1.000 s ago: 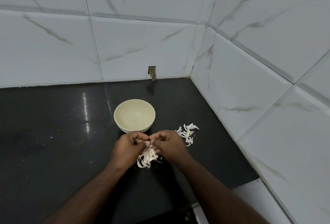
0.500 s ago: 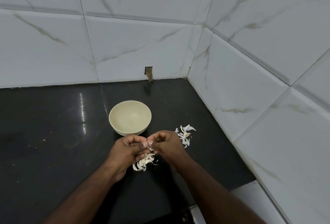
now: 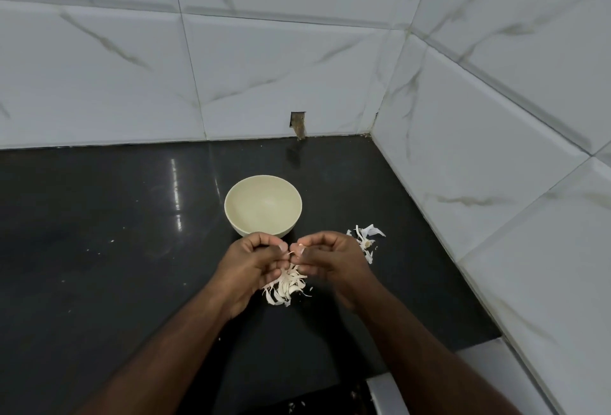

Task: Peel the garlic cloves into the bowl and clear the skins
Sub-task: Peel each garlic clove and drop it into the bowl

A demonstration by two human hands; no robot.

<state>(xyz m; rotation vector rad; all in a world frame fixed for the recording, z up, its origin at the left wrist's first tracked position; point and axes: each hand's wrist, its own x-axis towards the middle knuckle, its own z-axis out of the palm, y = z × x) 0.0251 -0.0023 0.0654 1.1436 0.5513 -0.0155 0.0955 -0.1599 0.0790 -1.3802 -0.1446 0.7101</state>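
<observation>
A cream bowl [image 3: 263, 206] stands on the black counter [image 3: 99, 265], and I see nothing inside it. Just in front of the bowl my left hand [image 3: 251, 269] and my right hand [image 3: 330, 259] meet fingertip to fingertip. Between them they pinch a small pale garlic clove [image 3: 293, 252], mostly hidden by the fingers, with a thin strip of skin showing. Under the hands lies a pile of pale garlic skins [image 3: 286, 287]. A second, smaller heap of skins [image 3: 367, 239] lies to the right of my right hand.
White marble-look tiled walls [image 3: 479, 150] close the counter at the back and on the right, forming a corner. A small notch [image 3: 298, 123] is cut in the back wall behind the bowl. The counter's front edge [image 3: 429, 361] runs near my right forearm.
Both hands stay in front of the bowl, fingers working at the clove. Their fingertips have drawn slightly apart, baring a strip of skin. My view has shifted a little.
</observation>
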